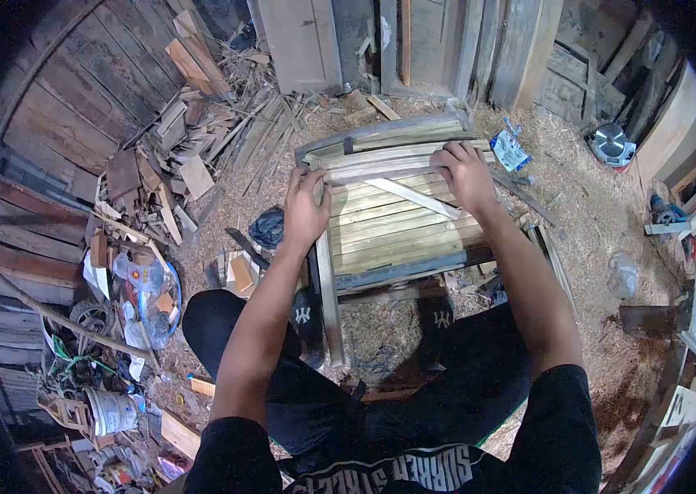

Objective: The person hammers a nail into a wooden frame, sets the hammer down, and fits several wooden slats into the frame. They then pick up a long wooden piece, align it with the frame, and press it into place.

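A slatted wooden frame (389, 226) lies between my knees, with pale slats running across it. Near its far side, my left hand (307, 206) is closed on the left end of a long wooden strip (381, 163). My right hand (465, 177) has its fingers curled over the same strip toward its right end. The strip spans the frame from one hand to the other. A short pale strip (414, 198) lies diagonally on the slats, between my hands.
Scrap wood (196, 177) is heaped at the left. A blue and white packet (510, 152) lies right of the frame, and a circular saw (611, 146) sits farther right. Doors (303, 45) stand behind. A dark plastic bag (266, 228) rests beside my left forearm.
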Demonstrator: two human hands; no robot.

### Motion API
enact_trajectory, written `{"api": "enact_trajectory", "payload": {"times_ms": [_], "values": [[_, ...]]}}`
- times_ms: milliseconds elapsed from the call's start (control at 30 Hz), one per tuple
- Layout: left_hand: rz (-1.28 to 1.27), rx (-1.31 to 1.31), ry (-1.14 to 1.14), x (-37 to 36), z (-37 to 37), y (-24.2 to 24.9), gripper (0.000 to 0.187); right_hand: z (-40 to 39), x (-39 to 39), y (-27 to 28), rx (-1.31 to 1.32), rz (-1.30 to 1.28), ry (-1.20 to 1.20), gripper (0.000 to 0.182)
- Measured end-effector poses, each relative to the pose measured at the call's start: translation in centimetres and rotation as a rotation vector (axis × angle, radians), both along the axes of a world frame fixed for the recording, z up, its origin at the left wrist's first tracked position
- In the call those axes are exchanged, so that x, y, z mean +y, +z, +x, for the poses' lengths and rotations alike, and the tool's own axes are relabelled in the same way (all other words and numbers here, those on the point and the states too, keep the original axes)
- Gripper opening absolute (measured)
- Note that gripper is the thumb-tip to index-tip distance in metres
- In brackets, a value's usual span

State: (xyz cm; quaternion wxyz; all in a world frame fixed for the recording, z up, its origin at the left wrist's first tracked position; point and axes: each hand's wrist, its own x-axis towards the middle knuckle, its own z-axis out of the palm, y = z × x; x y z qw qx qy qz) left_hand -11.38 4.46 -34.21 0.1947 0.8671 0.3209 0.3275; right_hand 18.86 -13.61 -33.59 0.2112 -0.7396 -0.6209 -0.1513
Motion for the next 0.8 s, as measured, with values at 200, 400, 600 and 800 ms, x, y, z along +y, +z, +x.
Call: {"api": "enact_trajectory", "payload": {"times_ms": [200,400,600,800], "values": [[-0.02,-0.011,-0.047,0.0,-0.7,-0.2,0.041,0.1,0.0,0.0,0.051,0.031,0.026,0.016],[-0.101,0.035,-0.047,0.0,-0.5,0.2,0.049,0.1,0.2,-0.2,0.04,0.066,0.033,0.019],[-0.1,0.148,-0.028,0.0,0.2,1.7,0.048,0.0,0.2,-0.4,0.06,0.046,0.025,0.026],[-0.02,0.115,-0.049,0.2,-0.1,0.4,0.044,0.2,0.1,-0.7,0.096,0.093,0.098,0.026]]}}
